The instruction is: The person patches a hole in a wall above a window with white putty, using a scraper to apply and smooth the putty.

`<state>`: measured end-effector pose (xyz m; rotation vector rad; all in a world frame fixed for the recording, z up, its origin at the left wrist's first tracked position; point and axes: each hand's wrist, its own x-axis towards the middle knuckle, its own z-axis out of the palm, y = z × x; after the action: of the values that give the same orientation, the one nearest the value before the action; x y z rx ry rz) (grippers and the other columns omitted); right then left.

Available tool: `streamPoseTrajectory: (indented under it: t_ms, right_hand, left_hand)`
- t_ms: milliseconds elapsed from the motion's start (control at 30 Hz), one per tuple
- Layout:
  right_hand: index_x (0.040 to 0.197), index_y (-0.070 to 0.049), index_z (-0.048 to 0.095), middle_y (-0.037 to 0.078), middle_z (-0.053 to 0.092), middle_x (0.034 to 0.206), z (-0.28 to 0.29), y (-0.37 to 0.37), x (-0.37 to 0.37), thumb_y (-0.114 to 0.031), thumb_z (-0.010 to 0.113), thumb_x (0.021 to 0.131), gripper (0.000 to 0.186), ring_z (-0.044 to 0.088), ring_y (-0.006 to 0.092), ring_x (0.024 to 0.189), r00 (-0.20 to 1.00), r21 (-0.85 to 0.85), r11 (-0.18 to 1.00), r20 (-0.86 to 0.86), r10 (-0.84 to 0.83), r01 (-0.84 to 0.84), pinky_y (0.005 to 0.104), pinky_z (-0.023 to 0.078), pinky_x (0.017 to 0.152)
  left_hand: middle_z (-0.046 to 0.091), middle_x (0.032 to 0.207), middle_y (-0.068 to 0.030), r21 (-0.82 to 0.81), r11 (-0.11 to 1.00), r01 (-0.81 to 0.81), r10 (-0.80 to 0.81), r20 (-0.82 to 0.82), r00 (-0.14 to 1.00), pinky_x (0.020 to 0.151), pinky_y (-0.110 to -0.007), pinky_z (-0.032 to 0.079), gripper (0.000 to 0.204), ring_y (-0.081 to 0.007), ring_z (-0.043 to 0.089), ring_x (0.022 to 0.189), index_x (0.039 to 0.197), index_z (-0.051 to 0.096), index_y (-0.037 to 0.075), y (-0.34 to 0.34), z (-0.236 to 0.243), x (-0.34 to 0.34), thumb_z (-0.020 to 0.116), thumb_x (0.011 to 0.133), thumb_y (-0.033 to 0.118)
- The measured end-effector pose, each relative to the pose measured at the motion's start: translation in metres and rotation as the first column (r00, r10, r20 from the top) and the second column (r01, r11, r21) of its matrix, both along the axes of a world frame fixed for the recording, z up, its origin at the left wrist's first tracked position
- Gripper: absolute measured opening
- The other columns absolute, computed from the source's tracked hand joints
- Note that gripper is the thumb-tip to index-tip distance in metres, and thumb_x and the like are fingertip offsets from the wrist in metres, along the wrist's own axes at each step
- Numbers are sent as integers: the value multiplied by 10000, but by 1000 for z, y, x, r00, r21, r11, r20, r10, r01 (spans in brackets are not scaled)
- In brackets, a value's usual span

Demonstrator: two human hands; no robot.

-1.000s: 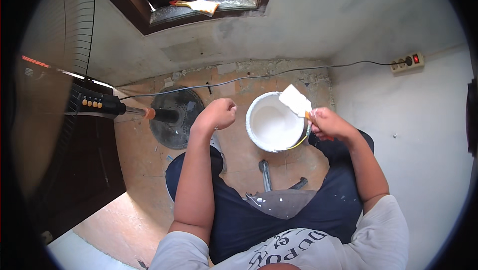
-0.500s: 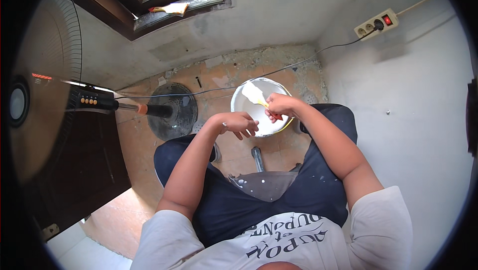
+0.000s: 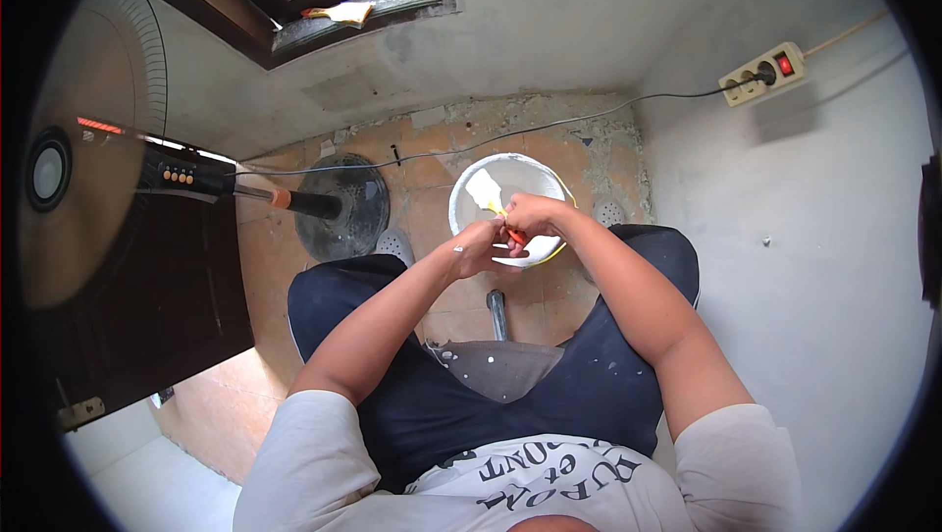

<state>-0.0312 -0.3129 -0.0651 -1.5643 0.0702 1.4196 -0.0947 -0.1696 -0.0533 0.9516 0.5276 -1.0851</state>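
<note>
My right hand [image 3: 538,216] is closed around the orange-red handle of a paintbrush [image 3: 485,190] with a yellow band. The brush's wide head is coated white and points up and left over a white bucket [image 3: 458,200]. My left hand [image 3: 479,246] meets the brush just below its head, thumb and forefinger pinched at the handle. Its other fingers stretch out under my right hand. Both hands are above the bucket's near half, and they hide part of its inside. The bucket stands on the tiled floor between my feet, with a yellow handle along its right side.
A standing fan [image 3: 74,174] with a round black base [image 3: 329,223] is at the left. Its dark cable [image 3: 589,120] runs behind the bucket to a power strip [image 3: 762,75] on the right wall. Another brush [image 3: 343,14] lies on the windowsill. A grey pipe-like bar [image 3: 497,314] shows between my legs.
My left hand has moved right and up to the paintbrush and now pinches it. My right hand has shifted slightly left and down with the brush.
</note>
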Motion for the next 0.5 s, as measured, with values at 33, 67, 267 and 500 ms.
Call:
streamPoseTrajectory:
  t_ms: [33, 67, 267, 500]
  right_hand:
    - [789, 113, 550, 145, 573, 636, -3, -3, 0, -18, 472, 869, 172, 617, 238, 521, 1000, 43, 999, -5, 6, -6, 362, 570, 508]
    - [793, 111, 547, 144, 574, 639, -5, -6, 0, -18, 452, 868, 177, 616, 236, 524, 1000, 90, 996, -19, 25, -23, 366, 574, 525]
    - [836, 103, 527, 136, 562, 661, -5, -12, -3, 4, 378, 839, 180, 611, 227, 556, 990, 156, 979, -24, 139, -134, 386, 582, 565]
    - [1159, 77, 460, 157, 569, 752, 4, -33, 14, -11, 384, 807, 371, 600, 230, 562, 968, 82, 970, -84, 236, -229, 400, 587, 552]
  left_hand:
    - [526, 1038, -104, 25, 1000, -10, 10, -7, 1000, 936, -509, 472, 392, -268, 559, 1055, 1170, 440, 17, -1, -1, 1, 215, 1019, 301]
    - [530, 1025, -99, 27, 999, -22, 22, 1, 1000, 926, -506, 476, 379, -255, 567, 1019, 1163, 442, 18, 0, -2, 3, 223, 1019, 292]
    - [567, 1004, -113, 23, 999, -22, 22, -25, 999, 895, -468, 495, 319, -239, 609, 900, 1146, 450, -5, -2, -13, 13, 339, 1014, 263]
    - [604, 1028, -145, 180, 980, -89, 100, -54, 993, 931, -412, 489, 288, -267, 626, 1013, 1160, 450, -35, -5, -30, 19, 372, 1005, 194]
